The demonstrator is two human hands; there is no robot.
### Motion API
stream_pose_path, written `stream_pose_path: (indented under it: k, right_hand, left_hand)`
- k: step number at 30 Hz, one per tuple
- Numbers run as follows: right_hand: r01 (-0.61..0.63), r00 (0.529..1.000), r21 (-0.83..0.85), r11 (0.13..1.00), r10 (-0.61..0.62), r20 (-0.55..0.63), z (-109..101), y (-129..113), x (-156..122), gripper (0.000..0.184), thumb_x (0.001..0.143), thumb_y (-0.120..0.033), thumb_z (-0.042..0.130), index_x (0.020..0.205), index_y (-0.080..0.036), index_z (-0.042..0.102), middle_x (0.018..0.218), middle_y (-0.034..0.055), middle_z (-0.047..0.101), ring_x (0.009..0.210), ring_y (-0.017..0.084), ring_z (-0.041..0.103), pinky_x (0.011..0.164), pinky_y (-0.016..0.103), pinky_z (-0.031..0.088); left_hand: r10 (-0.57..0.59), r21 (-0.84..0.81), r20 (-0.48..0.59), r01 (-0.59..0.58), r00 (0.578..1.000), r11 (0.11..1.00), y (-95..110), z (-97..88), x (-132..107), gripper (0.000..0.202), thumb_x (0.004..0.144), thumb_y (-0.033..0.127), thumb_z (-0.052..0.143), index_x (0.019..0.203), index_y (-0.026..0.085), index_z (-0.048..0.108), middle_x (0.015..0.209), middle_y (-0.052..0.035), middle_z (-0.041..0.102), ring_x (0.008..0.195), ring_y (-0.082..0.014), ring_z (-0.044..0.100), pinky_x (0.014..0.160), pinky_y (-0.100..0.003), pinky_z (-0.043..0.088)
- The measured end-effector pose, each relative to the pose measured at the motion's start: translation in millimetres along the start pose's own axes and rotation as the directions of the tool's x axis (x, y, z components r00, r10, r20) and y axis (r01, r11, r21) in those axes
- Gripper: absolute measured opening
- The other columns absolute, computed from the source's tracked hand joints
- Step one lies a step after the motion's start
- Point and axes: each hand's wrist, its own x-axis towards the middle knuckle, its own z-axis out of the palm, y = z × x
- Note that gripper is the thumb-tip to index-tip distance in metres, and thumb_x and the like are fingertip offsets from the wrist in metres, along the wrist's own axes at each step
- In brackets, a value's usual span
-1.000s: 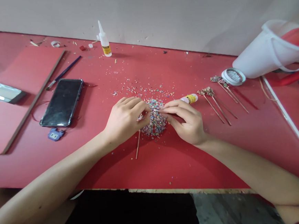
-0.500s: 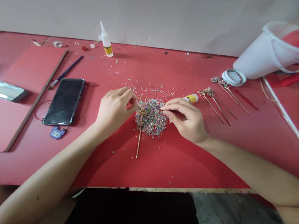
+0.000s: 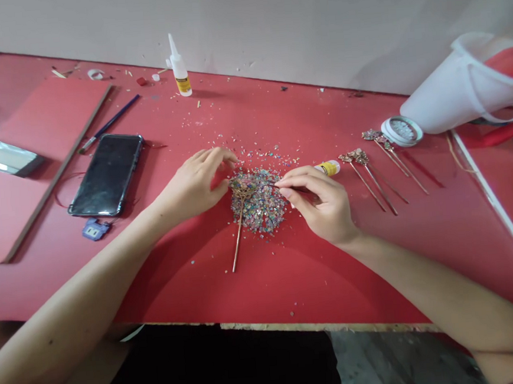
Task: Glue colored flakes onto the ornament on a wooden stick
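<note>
A copper hairpin (image 3: 238,236) lies with its ornate head on a heap of tiny multicoloured chips (image 3: 262,206) in the middle of the red table (image 3: 289,272). My left hand (image 3: 196,185) is curled at the left of the heap, thumb and fingertips closed on the hairpin's head. My right hand (image 3: 322,204) is on the right of the heap. It pinches a thin dark tool (image 3: 278,185) whose tip points at the hairpin's head. A small glue bottle with a yellow label (image 3: 328,167) lies just behind my right hand.
Several finished hairpins (image 3: 373,177) lie to the right, near a round white lid (image 3: 401,130) and a tipped white bucket (image 3: 461,87). At the left are a black phone (image 3: 106,174), a blue plug (image 3: 94,229), a brush (image 3: 109,125) and a red board (image 3: 36,156). Another glue bottle (image 3: 180,75) stands at the back.
My left hand let go of the hairpin's head, drew back to the left, and has now returned to the head. The hairpin lies flat on the heap. My right hand has barely moved.
</note>
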Motion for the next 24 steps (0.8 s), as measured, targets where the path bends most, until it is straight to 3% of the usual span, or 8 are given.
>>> stream_pose_path:
  k: [3, 8, 12, 24]
  right_hand:
    - [-0.005, 1.0, -0.001, 1.0, 0.005, -0.003, 0.0, -0.2, -0.1, 0.014, 0.085, -0.016, 0.058, 0.094, -0.023, 0.066, 0.091, 0.0019, 0.063, 0.088, 0.014, 0.06, 0.078, 0.031, 0.049]
    - [-0.016, 1.0, -0.008, 1.0, 0.016, 0.003, 0.0, -0.9, 0.1, 0.013, 0.085, -0.018, 0.057, 0.094, -0.024, 0.066, 0.092, 0.0021, 0.063, 0.088, 0.014, 0.06, 0.078, 0.031, 0.05]
    - [-0.026, 1.0, -0.002, 1.0, 0.026, 0.001, 0.1, -1.3, 0.1, 0.014, 0.085, -0.017, 0.057, 0.094, -0.024, 0.066, 0.092, 0.0022, 0.063, 0.088, 0.014, 0.06, 0.078, 0.031, 0.05]
    - [-0.019, 1.0, 0.029, 0.999, 0.02, -0.012, -0.5, -2.4, 0.5, 0.016, 0.085, -0.015, 0.058, 0.094, -0.025, 0.066, 0.092, 0.0015, 0.063, 0.088, 0.014, 0.06, 0.076, 0.03, 0.05]
  left_hand:
    - [0.111, -0.02, 0.124, -0.11, 0.986, 0.994, 0.4, -3.3, 0.1, 0.03, 0.079, 0.013, 0.052, 0.109, 0.015, 0.054, 0.106, -0.0075, 0.063, 0.099, -0.0199, 0.055, 0.093, -0.035, 0.039]
    - [0.153, -0.01, 0.183, -0.154, 0.971, 0.988, 0.9, -3.8, -0.3, 0.034, 0.084, 0.027, 0.055, 0.117, 0.017, 0.055, 0.113, -0.0084, 0.061, 0.105, -0.0215, 0.051, 0.096, -0.037, 0.037]
    - [0.153, 0.017, 0.201, -0.159, 0.968, 0.987, -1.8, -1.9, -1.4, 0.039, 0.086, 0.037, 0.056, 0.12, 0.019, 0.057, 0.117, -0.0099, 0.057, 0.109, -0.0234, 0.048, 0.097, -0.039, 0.035]
    - [0.142, -0.122, 0.243, -0.115, 0.96, 0.986, 0.0, -1.7, 1.8, 0.034, 0.086, 0.035, 0.057, 0.115, 0.018, 0.059, 0.116, -0.0095, 0.056, 0.109, -0.0215, 0.046, 0.098, -0.037, 0.033]
